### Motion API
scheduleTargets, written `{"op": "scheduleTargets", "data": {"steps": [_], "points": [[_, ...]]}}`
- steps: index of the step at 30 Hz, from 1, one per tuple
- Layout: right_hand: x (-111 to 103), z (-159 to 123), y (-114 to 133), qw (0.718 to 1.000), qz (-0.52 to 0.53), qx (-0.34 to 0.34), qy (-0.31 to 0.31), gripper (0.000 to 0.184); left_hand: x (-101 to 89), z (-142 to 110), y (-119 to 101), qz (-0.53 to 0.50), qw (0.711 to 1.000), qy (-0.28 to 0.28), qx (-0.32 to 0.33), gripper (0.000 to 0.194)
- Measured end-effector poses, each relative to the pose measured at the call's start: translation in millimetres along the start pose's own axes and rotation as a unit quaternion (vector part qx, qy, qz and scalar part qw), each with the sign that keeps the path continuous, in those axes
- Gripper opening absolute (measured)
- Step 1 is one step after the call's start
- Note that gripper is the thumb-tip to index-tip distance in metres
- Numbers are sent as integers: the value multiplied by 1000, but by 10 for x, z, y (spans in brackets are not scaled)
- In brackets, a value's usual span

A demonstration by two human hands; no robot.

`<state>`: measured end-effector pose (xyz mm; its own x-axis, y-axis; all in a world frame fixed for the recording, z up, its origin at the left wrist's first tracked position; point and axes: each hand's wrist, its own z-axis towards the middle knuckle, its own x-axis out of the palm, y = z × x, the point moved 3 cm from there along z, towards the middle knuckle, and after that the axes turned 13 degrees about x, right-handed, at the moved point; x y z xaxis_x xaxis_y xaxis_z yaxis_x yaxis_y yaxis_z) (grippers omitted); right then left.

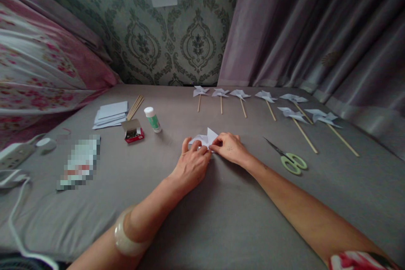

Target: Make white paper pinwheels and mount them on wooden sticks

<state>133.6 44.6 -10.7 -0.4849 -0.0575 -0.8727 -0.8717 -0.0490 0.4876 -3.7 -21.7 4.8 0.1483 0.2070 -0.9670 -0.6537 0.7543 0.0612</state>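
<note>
your left hand (193, 163) and right hand (229, 147) pinch the folded white paper piece (207, 138) at the centre of the grey cloth surface (202, 215), left of the green-handled metal scissors (290, 162).

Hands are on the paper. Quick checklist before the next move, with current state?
1. Left hand at the folded white paper: ok.
2. Right hand fingertips at the paper: ok.
3. Paper centre aligned under the fingers: cannot tell, hidden.
4. Scissors away from both hands: ok.
5. Green-and-white bottle capped: ok.
6. Small red box closed: not ok, lid up.
</note>
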Motion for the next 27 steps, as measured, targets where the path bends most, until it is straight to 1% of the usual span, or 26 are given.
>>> {"op": "scheduleTargets", "data": {"steps": [6,17,27], "points": [[4,15,10,1000,-1,21,11,12,15,-7,-6,9,1000,1,1,29],[-16,32,43,998,-2,48,45,13,25,-1,-8,6,1000,13,-2,30],[-21,44,53,996,-11,65,57,13,13,0,-2,-1,1000,17,-6,30]]}}
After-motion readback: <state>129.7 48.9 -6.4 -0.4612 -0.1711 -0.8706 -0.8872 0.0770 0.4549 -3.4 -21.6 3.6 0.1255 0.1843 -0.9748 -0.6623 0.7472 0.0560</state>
